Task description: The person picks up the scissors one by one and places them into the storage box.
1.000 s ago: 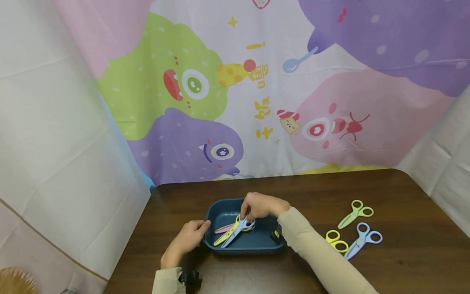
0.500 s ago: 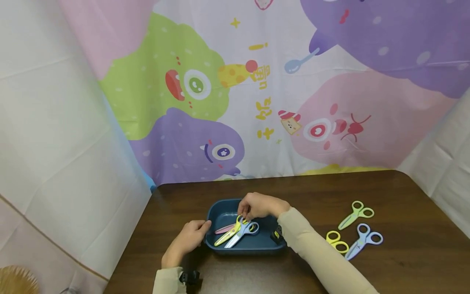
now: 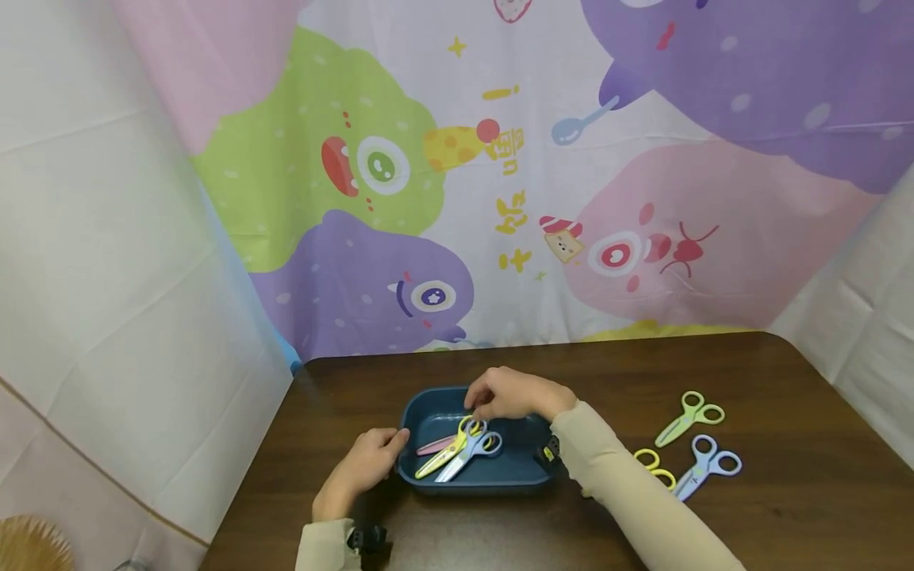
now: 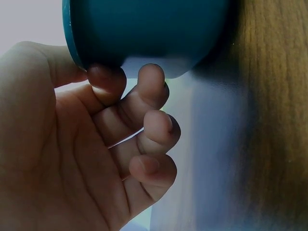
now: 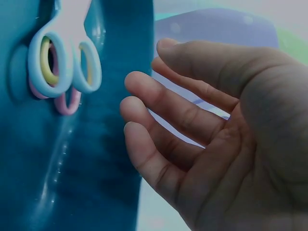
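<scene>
A dark blue plastic basin stands on the table, and in it lie a light blue pair of scissors, a yellow pair and a pink pair, overlapping. My left hand pinches the basin's left rim between thumb and index finger, the other fingers loosely bent below, as the left wrist view shows. Over the basin's far side hovers my right hand, holding nothing. In the right wrist view its fingers are relaxed and apart from the blue scissors' handles.
Right of the basin, a green pair of scissors, another light blue pair and another yellow pair lie on the brown table. My right sleeve partly covers that yellow pair. A cartoon-printed cloth hangs behind the table.
The light blue scissors have come down onto the yellow pair in the basin. My right hand has let go of them and lifted slightly. My left hand has stayed at the rim.
</scene>
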The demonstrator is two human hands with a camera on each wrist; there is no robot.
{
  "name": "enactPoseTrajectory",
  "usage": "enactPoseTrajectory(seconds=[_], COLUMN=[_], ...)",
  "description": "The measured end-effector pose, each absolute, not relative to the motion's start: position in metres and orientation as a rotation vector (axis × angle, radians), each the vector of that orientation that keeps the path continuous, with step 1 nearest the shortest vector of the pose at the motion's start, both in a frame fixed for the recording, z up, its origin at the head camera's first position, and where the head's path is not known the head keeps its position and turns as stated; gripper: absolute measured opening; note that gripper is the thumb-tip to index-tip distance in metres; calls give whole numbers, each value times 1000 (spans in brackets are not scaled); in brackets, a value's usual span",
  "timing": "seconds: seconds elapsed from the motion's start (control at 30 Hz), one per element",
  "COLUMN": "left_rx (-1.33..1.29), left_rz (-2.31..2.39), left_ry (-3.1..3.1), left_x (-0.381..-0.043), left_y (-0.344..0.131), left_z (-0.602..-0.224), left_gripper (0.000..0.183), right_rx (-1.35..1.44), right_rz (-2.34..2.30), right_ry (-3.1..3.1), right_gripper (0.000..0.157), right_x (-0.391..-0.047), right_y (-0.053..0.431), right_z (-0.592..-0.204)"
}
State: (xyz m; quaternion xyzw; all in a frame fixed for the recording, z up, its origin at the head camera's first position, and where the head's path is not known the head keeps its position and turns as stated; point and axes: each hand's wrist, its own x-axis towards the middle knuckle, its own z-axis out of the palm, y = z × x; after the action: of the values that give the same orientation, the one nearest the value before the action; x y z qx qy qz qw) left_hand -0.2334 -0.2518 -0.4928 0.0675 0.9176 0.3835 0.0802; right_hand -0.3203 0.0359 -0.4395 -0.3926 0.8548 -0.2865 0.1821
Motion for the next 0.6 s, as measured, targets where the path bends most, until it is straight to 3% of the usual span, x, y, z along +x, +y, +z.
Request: enactPoseTrajectory(seconds=[0.6], left_rx=[187], left_rz=[1164], left_ry=[2759], left_x=[-232], left_y=[-250], left_z=[-494], left_gripper=[41], right_rx=[-1177], right_rz=[-841], right_ry=[2487], right_gripper=[30], right_x=[-305], right_y=[56], right_z=[-426])
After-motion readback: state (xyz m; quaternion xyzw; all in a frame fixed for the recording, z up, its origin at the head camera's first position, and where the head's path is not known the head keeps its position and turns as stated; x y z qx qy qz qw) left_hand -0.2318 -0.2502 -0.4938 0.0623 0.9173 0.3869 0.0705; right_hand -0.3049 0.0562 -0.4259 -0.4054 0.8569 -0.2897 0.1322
